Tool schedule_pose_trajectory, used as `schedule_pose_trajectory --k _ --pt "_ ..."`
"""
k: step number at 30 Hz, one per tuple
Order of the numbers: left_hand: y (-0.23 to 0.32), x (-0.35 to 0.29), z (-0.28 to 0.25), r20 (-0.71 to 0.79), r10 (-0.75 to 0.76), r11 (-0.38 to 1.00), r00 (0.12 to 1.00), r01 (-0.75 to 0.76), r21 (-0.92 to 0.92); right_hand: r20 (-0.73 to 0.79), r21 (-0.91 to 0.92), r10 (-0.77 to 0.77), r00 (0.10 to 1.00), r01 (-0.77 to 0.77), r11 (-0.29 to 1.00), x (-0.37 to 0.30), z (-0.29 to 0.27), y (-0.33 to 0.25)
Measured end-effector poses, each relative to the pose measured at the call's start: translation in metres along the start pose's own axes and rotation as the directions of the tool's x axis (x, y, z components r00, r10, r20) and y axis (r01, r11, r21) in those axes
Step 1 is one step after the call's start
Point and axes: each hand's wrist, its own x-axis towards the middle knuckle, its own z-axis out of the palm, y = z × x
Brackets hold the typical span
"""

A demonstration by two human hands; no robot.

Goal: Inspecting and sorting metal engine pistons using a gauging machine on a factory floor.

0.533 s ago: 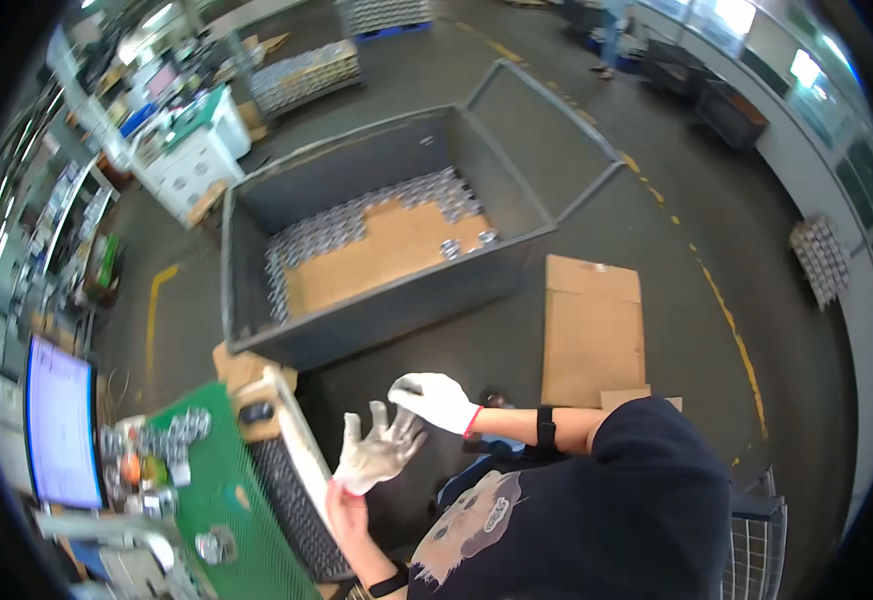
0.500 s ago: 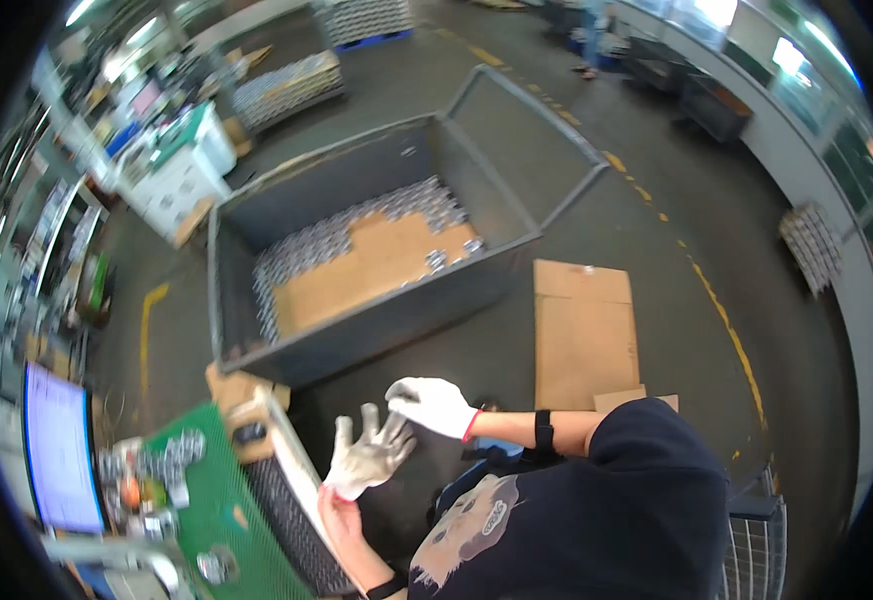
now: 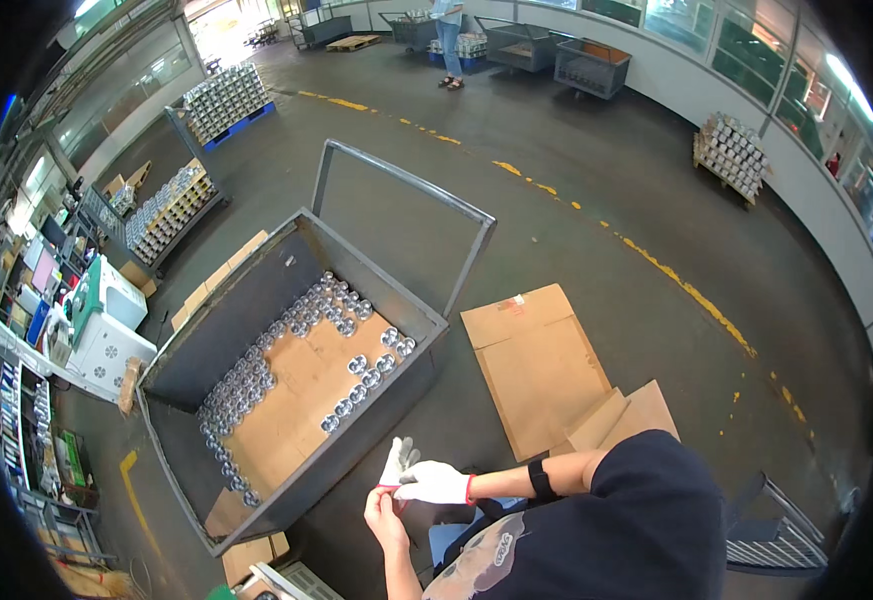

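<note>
My left hand (image 3: 384, 503) is raised in front of my body, partly inside a whitish-grey work glove (image 3: 394, 466) with a red cuff. Bare skin shows below the cuff, and the gloved fingers point upward, some hidden behind my right hand. My right hand (image 3: 434, 483), in a white glove with a red cuff, presses against the left glove with its fingers closed on it. Just beyond both hands stands a large grey metal bin (image 3: 356, 437). Shiny round metal parts (image 3: 241, 392) line its cardboard-covered floor along the far and left sides, with several more along the near right side.
The bin's frame-like handle (image 3: 411, 182) sticks out at its far end. Flattened cardboard (image 3: 536, 365) lies on the floor to the right. A wire-grid cart (image 3: 776, 535) stands at lower right. Loaded pallets (image 3: 224, 102) and a standing person (image 3: 448, 40) are farther off.
My view has swung to the right, so the bin sits lower left and the green-matted bench has nearly left view. My hands have come together, the right closing on the left glove.
</note>
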Motion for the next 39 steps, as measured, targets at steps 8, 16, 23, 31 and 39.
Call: schedule_pose_trajectory --k 8,16,23,31,39 --pt "0.033 0.056 0.019 0.357 0.22 0.956 0.908 -0.274 0.107 -0.059 -0.328 -0.477 0.877 0.434 0.839 0.049 -0.001 -0.022" --pt "0.067 0.153 -0.054 0.59 -0.17 0.77 0.79 0.48 -0.421 -0.117 -0.264 -0.431 0.895 0.39 0.882 0.12 0.0 -0.072" --pt "0.092 0.206 -0.089 0.466 -0.016 0.71 0.884 0.338 -0.617 -0.07 -0.173 -0.343 0.937 0.328 0.929 0.171 0.012 -0.116" --pt "0.088 0.224 -0.07 0.538 -0.142 0.373 0.831 0.549 -0.748 0.011 -0.165 -0.357 0.934 0.354 0.921 0.202 0.033 -0.104" --pt "0.023 0.259 -0.109 0.242 -0.186 0.652 0.952 0.304 -0.694 0.292 -0.334 -0.42 0.859 0.503 0.797 0.237 0.028 -0.108"
